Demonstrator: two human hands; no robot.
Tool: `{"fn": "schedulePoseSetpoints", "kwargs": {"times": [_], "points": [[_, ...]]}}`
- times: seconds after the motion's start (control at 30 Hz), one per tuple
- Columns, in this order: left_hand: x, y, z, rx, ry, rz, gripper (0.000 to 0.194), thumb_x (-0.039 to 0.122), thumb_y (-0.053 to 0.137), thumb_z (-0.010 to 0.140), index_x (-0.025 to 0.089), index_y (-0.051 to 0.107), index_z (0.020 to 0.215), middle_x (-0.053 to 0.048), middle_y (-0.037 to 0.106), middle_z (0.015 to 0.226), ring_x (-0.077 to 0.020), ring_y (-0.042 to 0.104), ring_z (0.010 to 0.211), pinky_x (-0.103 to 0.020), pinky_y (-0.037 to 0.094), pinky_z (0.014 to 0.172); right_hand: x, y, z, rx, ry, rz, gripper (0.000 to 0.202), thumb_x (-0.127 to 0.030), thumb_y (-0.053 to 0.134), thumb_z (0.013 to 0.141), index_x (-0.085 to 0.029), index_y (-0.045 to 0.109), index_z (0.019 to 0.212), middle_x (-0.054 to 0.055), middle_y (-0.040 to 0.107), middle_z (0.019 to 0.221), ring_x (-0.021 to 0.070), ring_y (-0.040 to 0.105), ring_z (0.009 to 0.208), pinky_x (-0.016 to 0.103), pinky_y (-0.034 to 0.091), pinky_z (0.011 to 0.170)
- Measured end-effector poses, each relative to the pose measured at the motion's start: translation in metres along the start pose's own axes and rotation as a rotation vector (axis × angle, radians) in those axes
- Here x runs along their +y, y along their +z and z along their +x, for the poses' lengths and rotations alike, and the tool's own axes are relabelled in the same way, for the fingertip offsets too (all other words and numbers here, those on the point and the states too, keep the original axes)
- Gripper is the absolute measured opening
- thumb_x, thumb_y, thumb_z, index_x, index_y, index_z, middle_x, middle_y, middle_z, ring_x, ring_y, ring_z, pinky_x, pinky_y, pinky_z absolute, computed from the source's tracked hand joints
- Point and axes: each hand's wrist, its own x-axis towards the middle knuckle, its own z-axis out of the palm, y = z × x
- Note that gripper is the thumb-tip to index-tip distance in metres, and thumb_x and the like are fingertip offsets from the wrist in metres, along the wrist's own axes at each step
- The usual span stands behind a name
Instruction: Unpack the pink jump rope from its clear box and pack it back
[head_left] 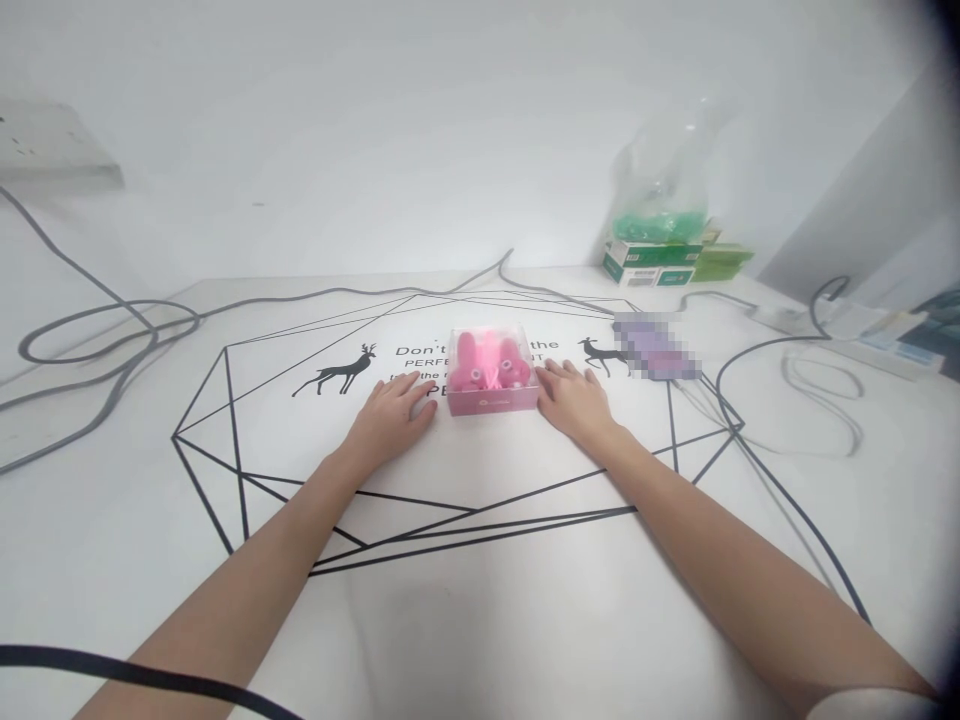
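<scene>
A small pink box (493, 402) with a clear cover stands on the white tabletop (480, 590), near the middle of the view. Inside it are bright pink, rounded pieces (474, 362) with small eye-like marks; their exact kind I cannot tell. My left hand (391, 415) lies palm down just left of the box, fingers stretched out and holding nothing. On the other side, my right hand (576, 398) rests flat, its fingertips close to the box's right edge; whether they touch it I cannot tell.
Printed deer, lettering and black lines mark the tabletop. A pixelated purple object (656, 347) lies to the right. At the back right, a clear bag with green contents (660, 215) sits on green-and-white boxes (651, 262). Grey cables (300, 294) run along the back and both sides.
</scene>
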Motion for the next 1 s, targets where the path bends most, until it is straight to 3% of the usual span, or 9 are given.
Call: {"fn": "schedulePoseSetpoints", "kwargs": {"times": [1.0], "points": [[-0.0025, 0.0012, 0.0011, 0.017, 0.027, 0.010, 0.048, 0.044, 0.035, 0.097, 0.023, 0.058, 0.134, -0.010, 0.049, 0.147, -0.0310, 0.043, 0.137, -0.056, 0.030, 0.114, -0.0014, -0.0003, -0.0007, 0.004, -0.013, 0.008, 0.042, -0.028, 0.029, 0.098, -0.023, 0.058, 0.127, 0.010, 0.054, 0.141, 0.0301, 0.044, 0.132, 0.057, 0.031, 0.107]]}}
